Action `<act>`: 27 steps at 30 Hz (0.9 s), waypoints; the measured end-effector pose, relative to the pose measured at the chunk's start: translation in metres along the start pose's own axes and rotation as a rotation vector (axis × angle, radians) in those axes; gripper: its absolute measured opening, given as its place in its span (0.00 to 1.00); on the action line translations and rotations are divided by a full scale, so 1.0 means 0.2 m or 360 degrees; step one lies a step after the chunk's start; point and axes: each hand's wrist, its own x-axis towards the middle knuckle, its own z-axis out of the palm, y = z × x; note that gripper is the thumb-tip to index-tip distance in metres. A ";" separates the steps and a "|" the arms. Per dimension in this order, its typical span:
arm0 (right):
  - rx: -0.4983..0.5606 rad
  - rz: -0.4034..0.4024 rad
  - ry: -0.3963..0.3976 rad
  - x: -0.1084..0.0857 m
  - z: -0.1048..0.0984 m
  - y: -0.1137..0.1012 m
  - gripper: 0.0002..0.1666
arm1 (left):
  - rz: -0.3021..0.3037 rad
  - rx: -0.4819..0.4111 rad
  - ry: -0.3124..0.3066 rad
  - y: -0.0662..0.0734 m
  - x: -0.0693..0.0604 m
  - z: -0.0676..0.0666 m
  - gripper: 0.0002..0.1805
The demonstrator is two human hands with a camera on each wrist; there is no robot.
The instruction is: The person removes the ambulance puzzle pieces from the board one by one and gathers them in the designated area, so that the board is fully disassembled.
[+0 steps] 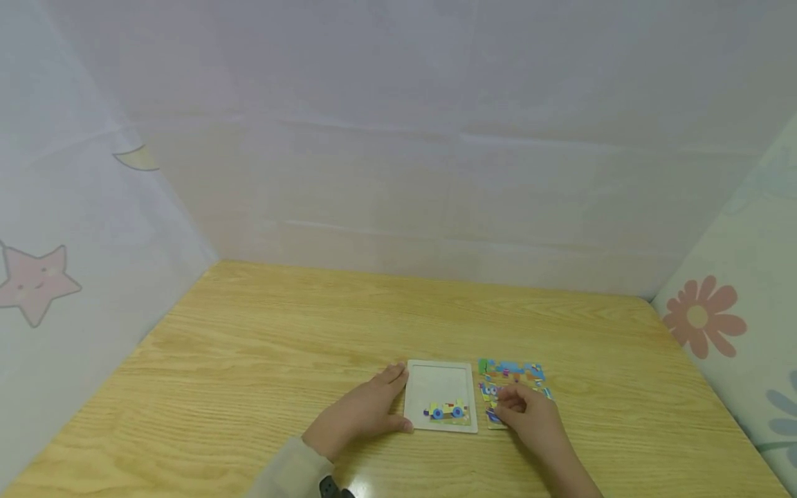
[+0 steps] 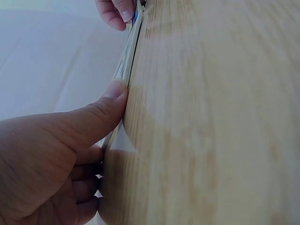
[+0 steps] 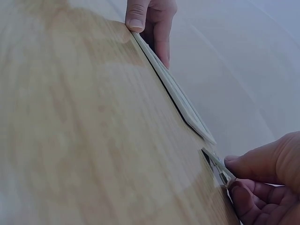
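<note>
A white puzzle tray [image 1: 438, 387] lies on the table, with a few joined pieces [image 1: 450, 412] showing blue wheels in its lower right. The left hand [image 1: 367, 408] rests at the tray's left side, fingers and thumb spread along its edge; in the left wrist view the thumb touches the rim. To the right of the tray lie colourful puzzle pieces [image 1: 513, 373]. Over their lower part, the right hand [image 1: 529, 418] pinches a thin piece [image 3: 219, 165] between thumb and fingers, tilted up from the table in the right wrist view. Its picture side is hidden.
The wooden table [image 1: 280, 332] extends around the tray. Pale cloth [image 1: 398, 173] hangs behind it and at both sides, printed with a star [image 1: 37, 282] on the left and flowers [image 1: 703, 316] on the right.
</note>
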 end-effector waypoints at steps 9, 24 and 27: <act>-0.0025 0.0029 0.0014 0.00 0.00 0.01 0.10 | -0.0028 -0.0028 -0.0009 -0.01 0.01 0.01 0.48; 0.0078 -0.0097 0.0060 0.00 -0.02 -0.11 0.09 | -0.0021 -0.0024 -0.0006 0.00 0.00 0.01 0.48; 0.0185 -0.0150 0.0058 0.00 -0.01 -0.13 0.11 | -0.0027 -0.0030 -0.0009 0.00 0.00 0.01 0.48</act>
